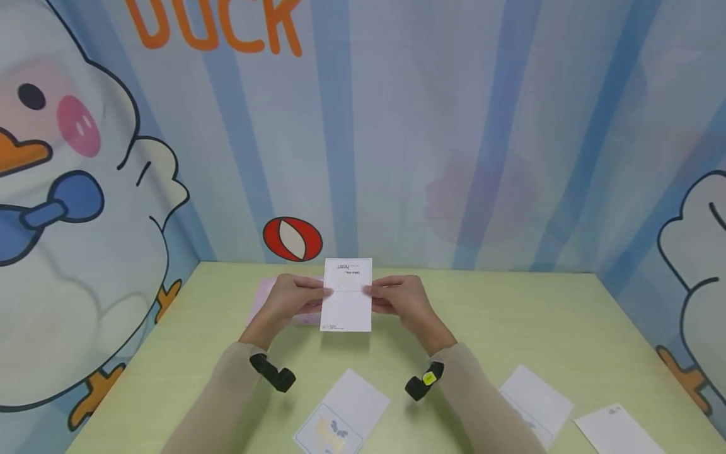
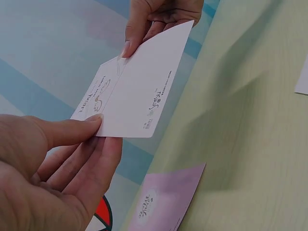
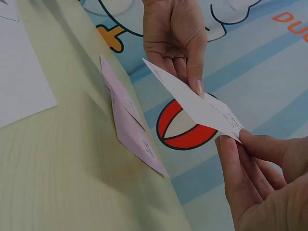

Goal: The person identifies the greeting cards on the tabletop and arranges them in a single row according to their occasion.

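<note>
The white card [image 1: 346,312] is between the two hands, clear of the tabletop [image 1: 482,315], with its shadow below. Its long axis runs near to far, straight out from the person and across the line joining the hands. The left hand [image 1: 289,297] pinches the left long edge, thumb on top and fingers beneath; the right hand [image 1: 404,297] pinches the right edge the same way. Neither is nearer: both touch the card, their thumbs opposite each other. A faint line crosses the card from thumb to thumb, so the grip appears to sit on a crease, with the larger lettering on the far half and small print by the near edge.

Pink paper [image 3: 134,130] lies on the far left of the tabletop, closer to the left hand. A two-part card [image 1: 346,413] lies on the near side, below the gap between the wrists, its long axis slanted.
</note>
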Tool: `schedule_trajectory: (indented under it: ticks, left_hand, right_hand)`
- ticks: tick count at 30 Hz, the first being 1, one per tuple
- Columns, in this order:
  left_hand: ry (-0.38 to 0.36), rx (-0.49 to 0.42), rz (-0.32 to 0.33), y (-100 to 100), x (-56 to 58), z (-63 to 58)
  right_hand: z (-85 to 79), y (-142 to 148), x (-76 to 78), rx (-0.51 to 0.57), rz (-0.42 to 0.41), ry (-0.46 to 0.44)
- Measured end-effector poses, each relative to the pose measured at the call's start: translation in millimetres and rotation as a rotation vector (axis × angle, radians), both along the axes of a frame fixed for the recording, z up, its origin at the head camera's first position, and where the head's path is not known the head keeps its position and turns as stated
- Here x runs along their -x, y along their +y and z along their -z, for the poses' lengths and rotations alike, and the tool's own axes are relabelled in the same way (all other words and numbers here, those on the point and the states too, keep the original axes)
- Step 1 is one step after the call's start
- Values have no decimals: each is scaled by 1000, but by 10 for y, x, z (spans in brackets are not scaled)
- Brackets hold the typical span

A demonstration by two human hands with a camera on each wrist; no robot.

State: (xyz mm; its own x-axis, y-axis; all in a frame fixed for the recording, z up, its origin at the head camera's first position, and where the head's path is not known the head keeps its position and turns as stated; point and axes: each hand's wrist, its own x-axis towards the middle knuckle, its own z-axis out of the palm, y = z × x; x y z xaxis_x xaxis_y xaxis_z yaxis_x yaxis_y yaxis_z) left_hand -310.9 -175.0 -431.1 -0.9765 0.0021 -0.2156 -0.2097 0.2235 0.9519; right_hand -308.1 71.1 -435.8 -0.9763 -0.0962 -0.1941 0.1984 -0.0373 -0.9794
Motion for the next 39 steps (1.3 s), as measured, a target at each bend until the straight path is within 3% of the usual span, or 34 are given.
schedule_trajectory:
  ticks: [11, 18, 24, 32, 39]
  left_hand:
    - [-57, -7, -37, 246, 303, 85]
    - [-61, 112, -61, 369, 435, 194]
    - [-43, 210, -100, 455, 531, 272]
    - [21, 348, -86, 541, 542, 282]
    - [83, 476, -67, 583, 529, 352]
  right_hand:
    - [29, 155, 200, -46, 61, -34]
    - [182, 210, 345, -51, 70, -80]
    - [310, 204, 482, -132, 100, -88]
    - [393, 187, 592, -240, 103, -102]
    - [460, 167, 576, -285, 112, -100]
